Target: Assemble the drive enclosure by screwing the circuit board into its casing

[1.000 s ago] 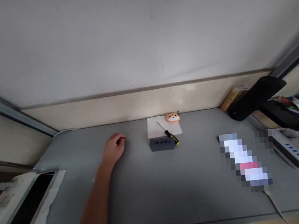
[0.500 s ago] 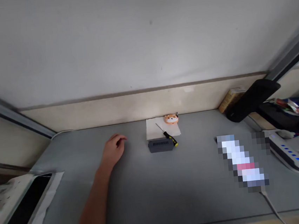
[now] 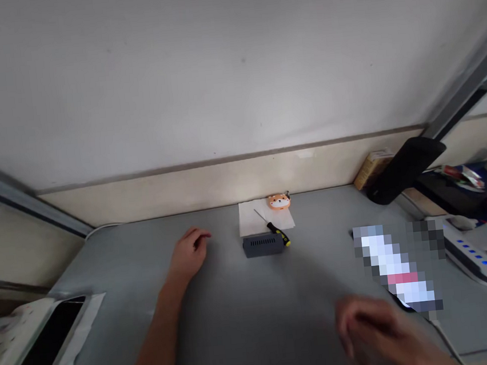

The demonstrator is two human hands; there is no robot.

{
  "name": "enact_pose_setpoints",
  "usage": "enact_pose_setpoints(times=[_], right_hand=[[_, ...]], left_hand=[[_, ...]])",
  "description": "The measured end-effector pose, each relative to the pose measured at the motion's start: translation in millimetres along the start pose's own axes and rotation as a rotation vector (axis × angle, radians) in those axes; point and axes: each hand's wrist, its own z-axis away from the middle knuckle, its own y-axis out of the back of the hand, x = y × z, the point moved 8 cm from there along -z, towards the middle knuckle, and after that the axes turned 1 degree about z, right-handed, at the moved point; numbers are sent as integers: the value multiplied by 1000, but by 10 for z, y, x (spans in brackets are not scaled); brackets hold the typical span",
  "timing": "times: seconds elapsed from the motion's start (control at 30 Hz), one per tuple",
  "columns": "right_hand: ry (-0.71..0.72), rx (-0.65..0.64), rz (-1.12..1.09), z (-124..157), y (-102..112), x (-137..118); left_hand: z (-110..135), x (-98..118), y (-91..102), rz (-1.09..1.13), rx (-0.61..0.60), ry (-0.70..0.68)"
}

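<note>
Nothing is picked up yet. The left hand (image 3: 189,254) lies loose and empty on the counter (image 3: 247,308), near the untouched gray box (image 3: 263,245) mid frame. The right hand (image 3: 372,331), lower right, is too blurry to tell.

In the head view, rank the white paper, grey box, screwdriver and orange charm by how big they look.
1. white paper
2. grey box
3. screwdriver and orange charm: unsure, as the screwdriver is longer but much thinner.
</note>
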Motion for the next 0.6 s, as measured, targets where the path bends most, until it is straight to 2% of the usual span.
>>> enact_pose_setpoints(times=[0.1,0.17,0.2,0.27,0.37,0.47,0.6], right_hand=[[206,340,236,-429,482,-520],[237,438,431,-717,618,-722],[247,454,512,-841,638,-783],[266,406,644,-1033,581,-826],[289,348,761,-1143,457,-783],[310,316,772,-1148,391,-708],[361,331,692,-1130,429,-676]], left_hand=[[-1,78,-16,-1,-14,-42],[4,129,-34,3,-19,-70],[8,153,-46,7,-22,-83],[20,190,-70,13,-25,-103],[37,215,-95,12,-28,-117],[45,210,-110,-2,-37,-118],[45,200,-128,-16,-56,-119]])
